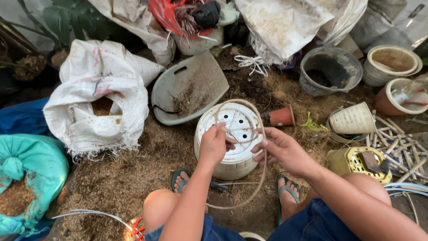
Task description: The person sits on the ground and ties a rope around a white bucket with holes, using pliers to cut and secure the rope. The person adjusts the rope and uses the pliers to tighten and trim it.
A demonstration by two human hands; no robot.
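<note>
My left hand (213, 145) is pinched shut on a tan cord (263, 167), thumb and forefinger closed where the strand crosses the top of the upturned white pot (232, 154); my right hand (283, 149) has its fingers curled and closed around the same cord a little further along, at the pot's right edge. Between the two the cord arches up in a stiff loop over the pot's perforated base (236, 125), and below my right hand it swings down in a long bow between my knees toward the ground. It holds its curve instead of sagging, so I judge it springy and light, more like cane or stiff vine than soft string, though the view is too coarse to be sure of the material. It looks dry and rough enough not to slip; the best hold is close to the bend, where it wants to spring back. The pot stands just ahead of my feet in green sandals (180, 178), on ground covered in coconut fibre. To the left lies a grey tray (189, 87) and an open white sack (96, 98); to the right, a small terracotta pot (281, 116) on its side.
</note>
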